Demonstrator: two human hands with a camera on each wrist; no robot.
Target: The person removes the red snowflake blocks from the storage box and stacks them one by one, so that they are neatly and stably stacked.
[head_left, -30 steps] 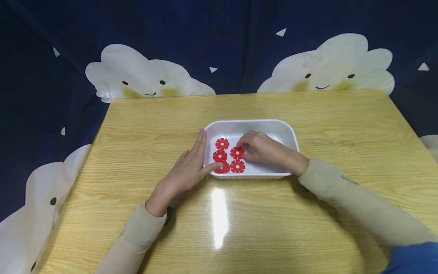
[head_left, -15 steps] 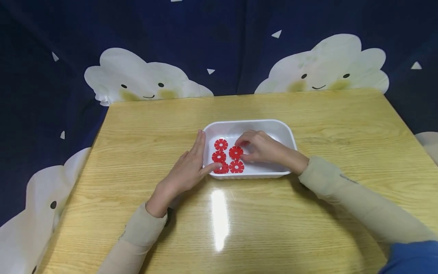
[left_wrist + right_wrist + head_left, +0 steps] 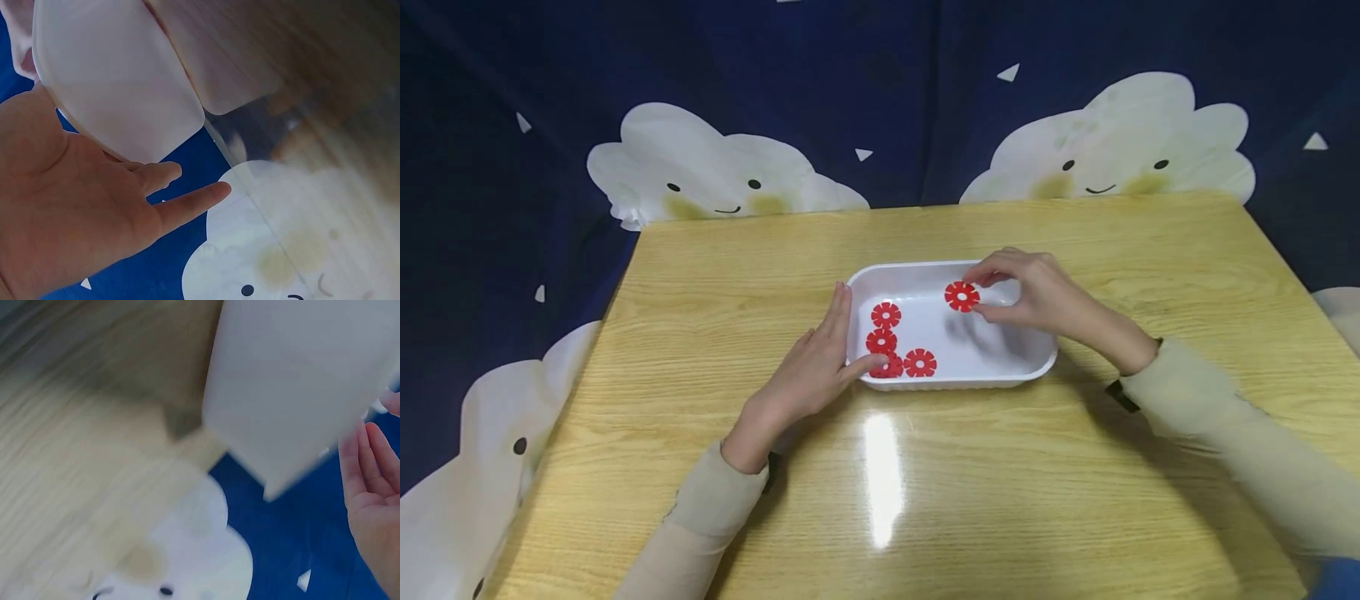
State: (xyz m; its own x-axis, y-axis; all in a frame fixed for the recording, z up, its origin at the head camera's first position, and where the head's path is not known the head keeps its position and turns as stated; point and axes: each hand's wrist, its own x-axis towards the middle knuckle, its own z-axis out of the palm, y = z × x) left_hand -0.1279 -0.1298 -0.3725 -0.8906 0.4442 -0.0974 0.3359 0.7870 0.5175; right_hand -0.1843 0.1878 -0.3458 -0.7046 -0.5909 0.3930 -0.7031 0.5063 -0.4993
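Head view gave me the best look, so I read the tray (image 3: 981, 365) as a clock face with 12 away from the person. The right hand (image 3: 1037, 292) pinched one red disc (image 3: 953, 297) by its edge, thumb against forefinger, just past 12, and the disc seemed to hang clear of the tray's floor. The left hand (image 3: 805, 367) gripped nothing: its fingers lay straight along the outside of the tray at 9 o'clock, while its thumb crossed the rim near 8, over part of a disc. I could not tell whether those two touched.

Four loose discs (image 3: 877, 316) lay on the floor, three in a column from 9 down to 8, the fourth at 7, just beside the column's near end. The tray stood on the table (image 3: 1000, 483).

Doing this step well, I judged, called for a light pinch, since the notched edge would probably twist if squeezed hard or off centre. I would have raised the disc well above the rim before any sideways carry, as a low pass could clip the wall. Bracing at 9 seemed useful, provided the thumb did not drag the disc beneath it.
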